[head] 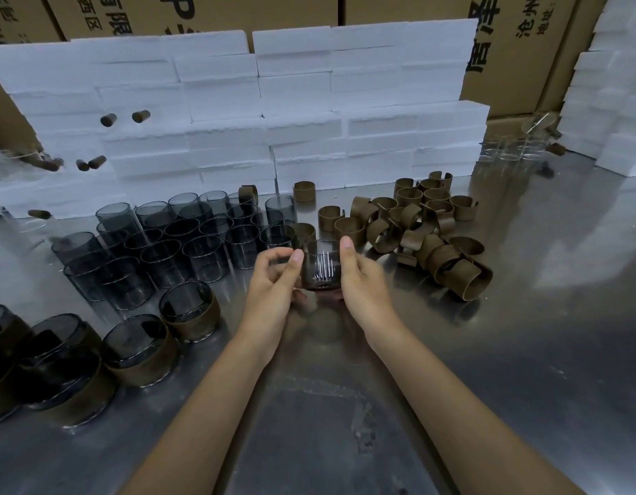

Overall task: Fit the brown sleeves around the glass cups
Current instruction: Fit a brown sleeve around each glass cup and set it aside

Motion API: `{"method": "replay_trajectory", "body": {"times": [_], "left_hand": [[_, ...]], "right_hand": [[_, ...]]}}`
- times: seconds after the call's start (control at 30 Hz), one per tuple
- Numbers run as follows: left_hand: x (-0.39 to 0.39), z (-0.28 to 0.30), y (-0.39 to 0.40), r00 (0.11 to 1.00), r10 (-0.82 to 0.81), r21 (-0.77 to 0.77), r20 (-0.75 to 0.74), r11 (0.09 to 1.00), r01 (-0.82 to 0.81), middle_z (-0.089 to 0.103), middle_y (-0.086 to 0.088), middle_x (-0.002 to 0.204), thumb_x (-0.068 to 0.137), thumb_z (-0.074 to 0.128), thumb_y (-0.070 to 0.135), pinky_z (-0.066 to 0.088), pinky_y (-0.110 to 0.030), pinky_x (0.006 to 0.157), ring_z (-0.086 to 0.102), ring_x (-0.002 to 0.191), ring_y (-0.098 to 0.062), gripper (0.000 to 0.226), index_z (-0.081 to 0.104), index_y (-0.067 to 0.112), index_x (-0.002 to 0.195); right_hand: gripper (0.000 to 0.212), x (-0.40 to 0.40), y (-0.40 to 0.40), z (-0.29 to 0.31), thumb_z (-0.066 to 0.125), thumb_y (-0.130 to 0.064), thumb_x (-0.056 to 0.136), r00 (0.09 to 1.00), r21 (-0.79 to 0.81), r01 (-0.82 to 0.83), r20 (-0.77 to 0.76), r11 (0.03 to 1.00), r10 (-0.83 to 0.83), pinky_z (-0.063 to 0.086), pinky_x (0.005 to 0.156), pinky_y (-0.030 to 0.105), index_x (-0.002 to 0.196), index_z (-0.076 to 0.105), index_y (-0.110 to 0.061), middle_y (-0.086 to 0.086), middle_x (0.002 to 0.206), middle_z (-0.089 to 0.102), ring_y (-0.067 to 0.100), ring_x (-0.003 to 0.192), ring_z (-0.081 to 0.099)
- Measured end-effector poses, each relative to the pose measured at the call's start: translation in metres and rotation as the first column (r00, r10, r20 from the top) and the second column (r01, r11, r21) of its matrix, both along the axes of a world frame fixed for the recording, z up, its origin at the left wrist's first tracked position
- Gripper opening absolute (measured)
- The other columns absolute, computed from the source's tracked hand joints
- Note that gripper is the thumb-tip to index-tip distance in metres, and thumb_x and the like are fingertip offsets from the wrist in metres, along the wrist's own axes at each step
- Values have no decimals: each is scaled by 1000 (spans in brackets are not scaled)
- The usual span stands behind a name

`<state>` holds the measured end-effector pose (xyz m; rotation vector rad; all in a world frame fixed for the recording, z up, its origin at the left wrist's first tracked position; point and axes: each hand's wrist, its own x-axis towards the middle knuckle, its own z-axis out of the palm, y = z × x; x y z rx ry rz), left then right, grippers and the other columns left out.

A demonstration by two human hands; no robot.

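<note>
White foam blocks (pixel 302 98) wall the steel bench (pixel 523 316). Above it, my left hand (pixel 273 280) and right hand (pixel 359 280) grip one bare glass cup (pixel 320 266) between them; brown sleeves (pixel 416 230) lie heaped just right.

Steel table (pixel 523 351) fills lower frame, shiny w/ dull scuffed patch at 6 o'clock. White foam blocks (pixel 309 137) stacked in rows like a wall from 9 to 1 o'clock, standing on table's far edge. Second foam stack (pixel 616 101) at 2–3 o'clock, right edge. Cardboard cartons (pixel 516 48) w/ black printed characters behind foam, 11 to 2 o'clock; text only partly legible. Small brown cylindrical stubs (pixel 141 116) stick out of foam wall at 10 o'clock, a few more lower at 9 o'clock (pixel 96 161); can't tell what they are. Blurred brownish bundle (pixel 34 159) at far left, 9 o'clock, unclear.
</note>
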<state>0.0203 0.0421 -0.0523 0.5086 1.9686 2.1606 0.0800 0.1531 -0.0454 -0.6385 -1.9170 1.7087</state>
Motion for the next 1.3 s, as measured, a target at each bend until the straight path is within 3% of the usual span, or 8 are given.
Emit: {"method": "replay_trajectory", "body": {"times": [0.13,0.27,0.47,0.63,0.83,1.07,1.17,1.3], "left_hand": [[0,2,0,998,-33,55,59,998,30,63,-8,105,107,51,10,55,-38,86,64,93,-22,12,59,18,105],[0,6,2,990,-54,94,131,995,42,67,-6,111,106,52,36,55,-39,91,66,100,-20,24,63,15,110],[2,2,2,986,-168,-96,15,981,169,70,0,119,100,47,62,55,-39,93,67,108,-18,44,68,25,113],[2,2,0,985,-170,-152,-7,974,167,70,3,100,93,55,63,56,-37,88,67,92,-15,43,69,24,106],[0,2,-2,992,-119,36,47,992,117,67,-11,118,100,63,27,57,-43,96,68,106,-25,24,59,15,121],[-3,5,-7,979,-82,131,185,990,58,75,-16,104,104,57,21,62,-36,79,74,84,-23,22,63,1,113],[-2,6,-6,971,-87,141,222,988,56,76,-16,109,105,55,27,61,-40,87,75,92,-23,30,68,1,113],[5,14,-6,963,-170,97,207,983,153,79,-9,109,88,59,61,60,-36,90,75,104,-22,54,77,16,111]], "right_hand": [[45,0,2,-2,44,-35,109,996,67,77,-47,995,-74,56,87,45,91,71,-4,14,89,75,26,85,69],[37,3,1,4,62,-50,97,994,-17,65,-85,998,-67,58,81,34,113,66,-18,-2,97,73,7,86,69],[88,8,-2,9,68,-86,64,984,-159,-171,26,972,177,55,90,22,137,55,-37,-18,123,67,-2,110,64],[41,9,2,9,52,-87,78,973,-32,-222,56,975,224,42,80,13,89,71,-53,-44,84,66,-30,84,56],[57,3,4,1,34,-69,101,992,33,-105,68,994,102,54,95,35,95,75,-30,-6,98,77,10,101,69],[22,4,10,-1,50,-23,108,995,116,19,-95,993,-8,56,79,26,102,71,-19,-11,89,72,4,85,68],[15,5,7,3,60,-32,103,992,15,25,-127,1000,-22,54,66,16,106,68,-20,-13,85,71,-7,75,66],[61,9,4,8,65,-67,87,992,-96,-128,7,987,129,57,82,25,131,58,-25,-6,114,70,4,100,69]]}}
